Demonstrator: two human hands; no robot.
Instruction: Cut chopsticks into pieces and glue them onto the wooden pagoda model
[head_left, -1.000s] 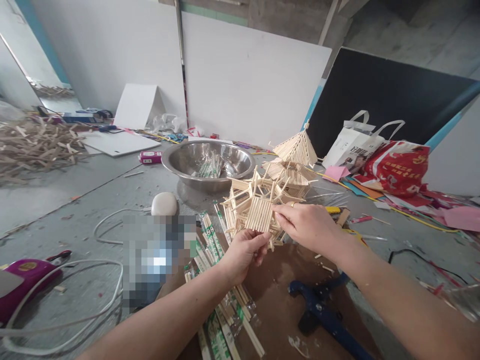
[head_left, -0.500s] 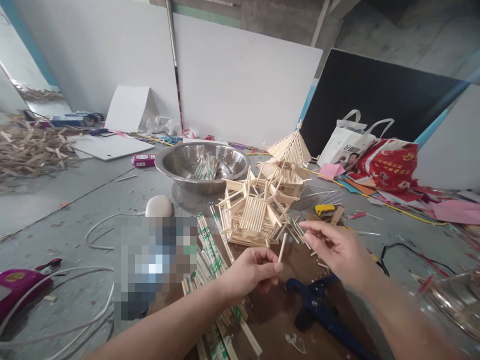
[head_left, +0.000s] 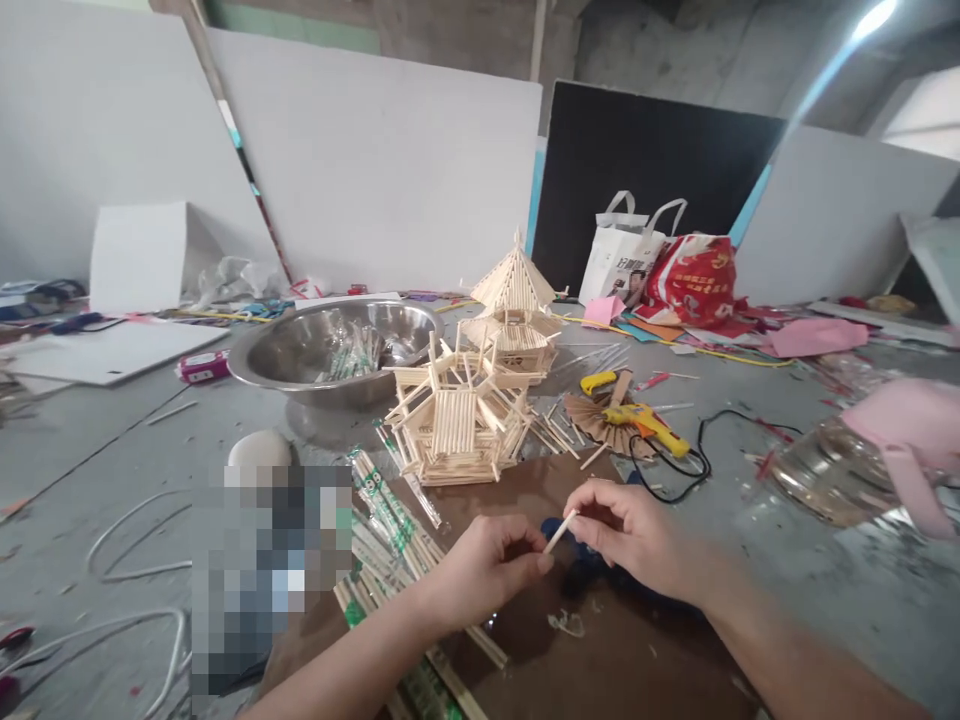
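Thumb and forefinger of the left grip (head_left: 484, 570) are pinched shut on the lower end of a short stick (head_left: 560, 531), which slants up to the right. The right grip (head_left: 637, 535) is closed on the upper end, so the stick is held between both, just above a brown board (head_left: 600, 660). Half a second ago the left alone held it upright while the right hung open and apart to the right; since then the right has come in and taken the tip. A second ago both were on the stick model (head_left: 457, 425). That model now stands free at the board's far edge, just beyond the two grips. A blue tool (head_left: 574, 580) lies on the board, partly hidden beneath the right grip.

Left of the left grip lies a heap of wrapped chopsticks (head_left: 382, 510). Beyond the model, further from the grips, stands a roofed stick tower (head_left: 514, 310), and to its left a steel bowl (head_left: 330, 350) with more wrapped sticks in it.

The view has swung to the right since the earlier pictures. A yellow glue gun (head_left: 645, 420) with a black cord now shows on the floor (head_left: 97, 440), beyond and to the right of the right grip. A white bag (head_left: 626, 250) and a red bag (head_left: 694, 275) stand well beyond, at the black panel.
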